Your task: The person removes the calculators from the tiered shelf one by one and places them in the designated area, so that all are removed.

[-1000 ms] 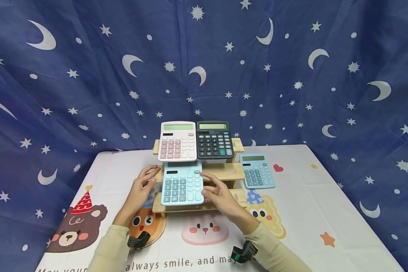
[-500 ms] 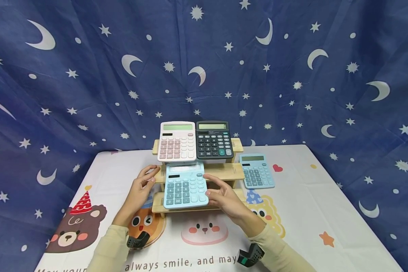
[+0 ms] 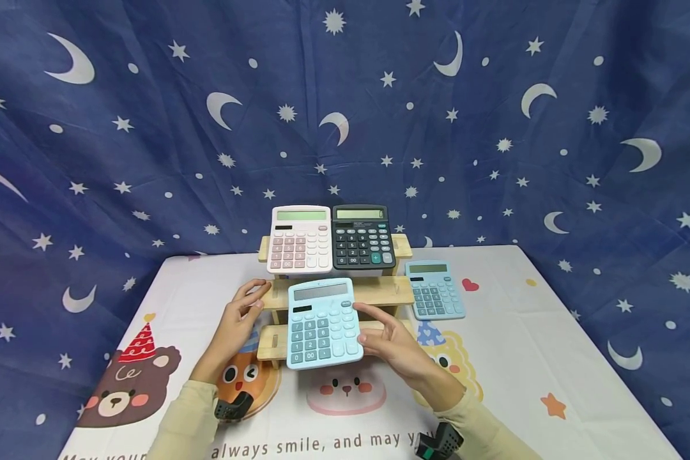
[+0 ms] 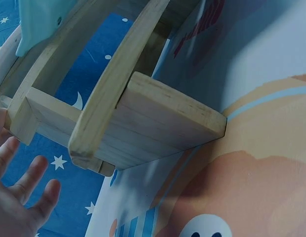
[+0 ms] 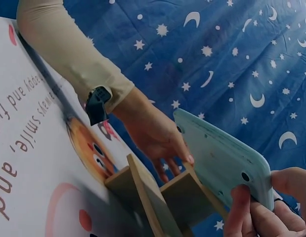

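Note:
My right hand grips a light blue calculator by its right edge, in front of the wooden stepped shelf. The calculator tilts a little, keys facing up toward the head. In the right wrist view the back of the calculator shows, with fingers under one corner. My left hand rests fingertips on the left end of the middle step. Its other fingers reach out loosely in the left wrist view.
A white-and-pink calculator and a black calculator stand side by side on the top step. Another light blue calculator lies right of the shelf on the printed tablecloth. A blue star-patterned curtain hangs behind.
The light blue calculator has come away from the middle and lower steps, toward me and slightly right, turning a little. My right hand moved with it; the left hand stayed put.

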{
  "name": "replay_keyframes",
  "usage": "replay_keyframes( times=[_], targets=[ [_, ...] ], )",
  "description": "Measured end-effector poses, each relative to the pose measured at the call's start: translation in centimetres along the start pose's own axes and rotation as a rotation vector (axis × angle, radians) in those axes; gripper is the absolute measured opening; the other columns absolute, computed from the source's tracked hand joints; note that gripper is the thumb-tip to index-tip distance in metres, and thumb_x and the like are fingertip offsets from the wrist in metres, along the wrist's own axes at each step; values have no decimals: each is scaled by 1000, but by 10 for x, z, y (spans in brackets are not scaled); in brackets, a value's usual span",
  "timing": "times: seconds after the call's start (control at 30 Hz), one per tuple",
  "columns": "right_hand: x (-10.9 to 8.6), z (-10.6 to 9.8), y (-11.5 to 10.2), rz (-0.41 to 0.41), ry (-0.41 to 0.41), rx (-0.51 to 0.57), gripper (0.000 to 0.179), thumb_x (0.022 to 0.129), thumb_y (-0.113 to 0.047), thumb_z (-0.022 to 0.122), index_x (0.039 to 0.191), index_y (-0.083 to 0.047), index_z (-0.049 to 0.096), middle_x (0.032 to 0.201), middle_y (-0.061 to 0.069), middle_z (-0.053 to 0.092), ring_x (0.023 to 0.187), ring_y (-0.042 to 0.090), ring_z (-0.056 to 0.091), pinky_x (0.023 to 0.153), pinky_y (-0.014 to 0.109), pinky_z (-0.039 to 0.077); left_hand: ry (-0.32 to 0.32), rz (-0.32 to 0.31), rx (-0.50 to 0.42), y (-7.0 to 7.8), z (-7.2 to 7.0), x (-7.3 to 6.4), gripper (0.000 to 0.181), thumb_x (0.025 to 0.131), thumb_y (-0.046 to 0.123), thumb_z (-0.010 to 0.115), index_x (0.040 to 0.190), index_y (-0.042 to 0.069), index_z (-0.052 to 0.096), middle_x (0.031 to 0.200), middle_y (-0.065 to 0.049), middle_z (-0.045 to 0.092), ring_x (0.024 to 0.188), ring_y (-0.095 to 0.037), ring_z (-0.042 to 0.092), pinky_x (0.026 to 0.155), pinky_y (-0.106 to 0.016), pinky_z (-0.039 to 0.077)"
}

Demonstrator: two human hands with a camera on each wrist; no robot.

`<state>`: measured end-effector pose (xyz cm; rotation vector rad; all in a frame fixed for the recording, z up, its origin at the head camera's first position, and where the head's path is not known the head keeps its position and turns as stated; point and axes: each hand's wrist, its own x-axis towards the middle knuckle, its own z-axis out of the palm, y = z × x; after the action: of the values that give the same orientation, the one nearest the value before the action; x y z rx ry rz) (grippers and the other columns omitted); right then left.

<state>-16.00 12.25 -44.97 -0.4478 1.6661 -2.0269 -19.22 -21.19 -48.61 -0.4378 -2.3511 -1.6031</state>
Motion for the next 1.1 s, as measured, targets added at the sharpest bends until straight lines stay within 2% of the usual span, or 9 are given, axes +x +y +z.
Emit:
replay_keyframes(
  times=[0.27,0.5,0.67,0.73,0.8,0.9,0.97,1.07,1.1],
  targets=[
    [-10,-6,-1,6,4,-22,69,99,-4,60,159,-6,26,139,26,60,108,14,73,91,30,58,-2,-9,7,0,1,-1,40,107,10,47,143,-7,52,152,-22,44,144,-39,37,97,-6,34],
    [-19,-14,-1,-35,-55,-21,69,99,-1,56,159,-2,22,133,29,62,108,18,73,94,33,57,-17,-31,13,0,1,-2,40,108,11,46,144,-5,51,154,-21,42,146,-38,36,99,-13,34],
    [-25,-21,-2,-41,-70,-49,70,100,-4,57,160,-2,20,131,25,65,107,18,73,94,33,57,-10,-30,18,1,0,0,40,108,11,46,144,-5,52,154,-19,43,146,-37,36,100,-13,35],
    [-29,-24,-3,-28,-64,-57,70,100,-5,57,160,-3,20,130,20,68,108,17,73,94,31,56,-10,-28,21,1,0,0,40,108,11,46,144,-5,51,154,-20,43,146,-38,36,104,-22,39],
    [-32,-27,-3,-19,-60,-61,70,100,-5,57,160,-3,20,128,15,70,110,16,72,95,30,56,-16,-27,14,1,0,0,40,108,10,46,144,-6,51,154,-20,42,146,-39,35,108,-39,41],
    [-37,-33,-3,-14,-61,-59,71,100,-4,57,160,-3,19,127,10,72,111,17,72,96,30,55,-21,-27,1,1,0,0,41,108,11,45,144,-6,50,154,-20,41,146,-40,34,108,-59,37],
    [-40,-37,-3,-18,-71,-55,70,101,-3,56,160,-2,18,128,8,71,112,17,72,95,28,55,-22,-31,-2,1,0,0,41,108,11,45,144,-6,50,155,-20,41,147,-39,33,109,-55,38],
    [-45,-43,-4,-23,-77,-66,70,101,-2,55,160,-1,18,129,7,71,110,15,72,70,17,54,-17,-28,5,1,0,-1,40,108,11,46,144,-5,51,154,-19,41,147,-39,34,108,-29,40],
    [-47,-45,-5,-25,-77,-71,69,101,-2,54,160,-1,19,129,6,71,109,15,72,68,17,53,-17,-25,5,1,0,-1,40,108,11,46,144,-5,51,154,-19,42,147,-39,34,105,-20,38]
  ],
)
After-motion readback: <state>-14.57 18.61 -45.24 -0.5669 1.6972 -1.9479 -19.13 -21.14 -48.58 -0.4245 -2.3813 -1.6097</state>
